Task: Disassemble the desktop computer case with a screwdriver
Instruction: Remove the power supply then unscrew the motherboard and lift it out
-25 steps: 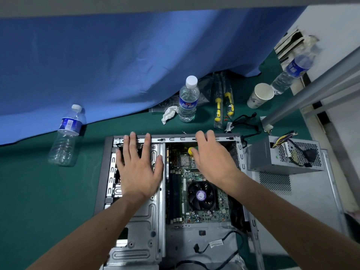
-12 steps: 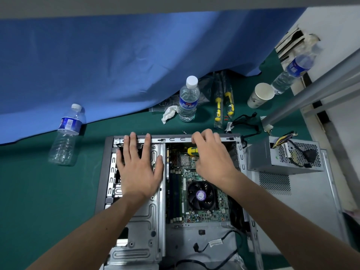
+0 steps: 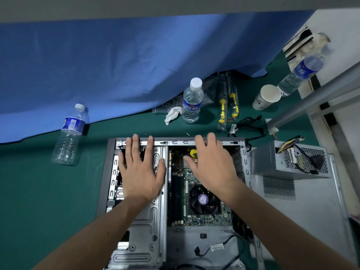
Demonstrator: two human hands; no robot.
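The open desktop case (image 3: 112, 172) lies on the green mat, its motherboard (image 3: 194, 219) and black CPU fan (image 3: 203, 199) exposed. My left hand (image 3: 141, 170) rests flat on the silver drive cage (image 3: 148, 230), fingers straight and reaching the far rim. My right hand (image 3: 212, 162) is spread over the far end of the motherboard, its fingertips at the case's far rim. A yellow screwdriver handle (image 3: 193, 152) shows between its thumb and index finger; the rest of the tool is hidden under the palm.
A removed power supply (image 3: 272, 162) with cables sits on the detached side panel (image 3: 311, 211) at right. Beyond the case are water bottles (image 3: 191, 102) (image 3: 69, 137), two packaged yellow screwdrivers (image 3: 228, 106), a paper cup (image 3: 266, 97), a crumpled tissue, a loose screw (image 3: 188, 133) and black cables.
My right hand's fingers, curled around the yellow handle half a second ago, have straightened and spread toward the far rim. The left hand has stayed flat on the drive cage.
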